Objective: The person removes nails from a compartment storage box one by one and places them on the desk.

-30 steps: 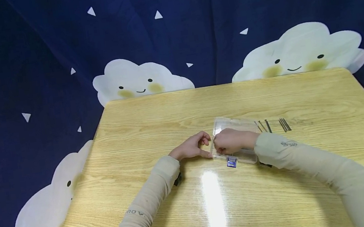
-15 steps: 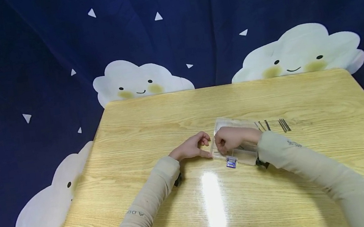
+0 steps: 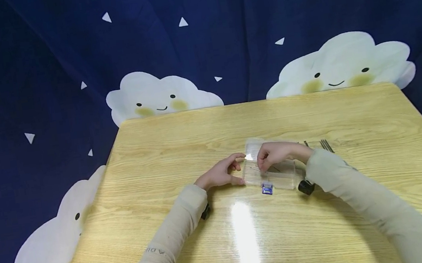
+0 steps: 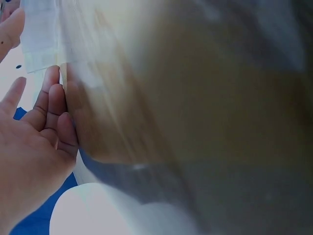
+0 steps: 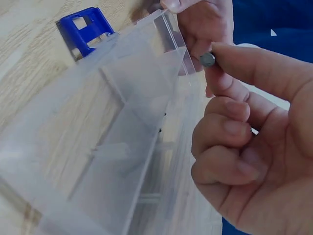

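A clear plastic box (image 3: pixel 286 181) with a blue latch (image 3: pixel 267 188) lies with its lid open and folded back on the table. My right hand (image 3: pixel 274 153) is above it, pinching a thin metal nail (image 5: pixel 208 59) between thumb and forefinger. In the right wrist view the nail's grey head faces the camera, and the other fingers curl into the palm. At the box's left end is my left hand (image 3: pixel 219 173), its thumb at the front corner and forefinger stretched toward the lid side. Dividers split the box, and a dark thin piece shows inside behind the right hand.
Several nails (image 3: pixel 327 146) lie in a row to the right of the box, partly behind the right sleeve. The wooden table (image 3: pixel 164 142) ends at a dark blue curtain (image 3: pixel 164 22) printed with clouds.
My right hand has risen from inside the box and moved slightly right, with the nail now showing between its fingertips. The left hand stays at the box's left end, its forefinger straighter.
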A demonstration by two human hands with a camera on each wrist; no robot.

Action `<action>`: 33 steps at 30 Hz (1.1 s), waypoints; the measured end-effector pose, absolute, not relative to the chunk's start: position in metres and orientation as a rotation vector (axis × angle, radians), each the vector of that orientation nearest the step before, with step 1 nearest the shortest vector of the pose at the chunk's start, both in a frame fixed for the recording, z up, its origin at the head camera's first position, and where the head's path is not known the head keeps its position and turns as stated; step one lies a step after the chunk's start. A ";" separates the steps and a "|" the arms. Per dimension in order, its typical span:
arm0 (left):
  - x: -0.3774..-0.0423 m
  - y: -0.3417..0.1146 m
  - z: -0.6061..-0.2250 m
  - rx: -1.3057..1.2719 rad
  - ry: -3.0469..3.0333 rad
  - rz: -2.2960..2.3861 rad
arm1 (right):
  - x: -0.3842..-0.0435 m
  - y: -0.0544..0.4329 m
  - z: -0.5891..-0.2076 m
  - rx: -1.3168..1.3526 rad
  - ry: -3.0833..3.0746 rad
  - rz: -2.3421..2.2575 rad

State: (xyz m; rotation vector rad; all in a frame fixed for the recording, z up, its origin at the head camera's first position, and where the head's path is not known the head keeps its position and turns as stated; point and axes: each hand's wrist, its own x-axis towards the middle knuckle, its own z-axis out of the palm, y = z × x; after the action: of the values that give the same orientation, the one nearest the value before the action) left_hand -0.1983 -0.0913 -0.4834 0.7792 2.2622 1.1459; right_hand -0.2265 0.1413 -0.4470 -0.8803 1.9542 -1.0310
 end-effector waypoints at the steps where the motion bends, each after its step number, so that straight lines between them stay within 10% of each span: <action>1: -0.198 -0.091 -0.483 0.786 2.266 1.137 | -0.226 0.143 -0.447 -0.861 1.953 -1.046; 33: -0.194 -0.090 -0.483 0.816 2.250 1.176 | -0.209 0.218 -0.448 -0.645 1.963 -1.321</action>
State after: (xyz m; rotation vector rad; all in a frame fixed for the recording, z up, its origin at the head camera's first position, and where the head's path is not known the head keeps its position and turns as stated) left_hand -0.1943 -0.0904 -0.4828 0.8160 2.2503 1.1764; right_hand -0.2086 0.2183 -0.4479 -0.6445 1.9629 -1.3208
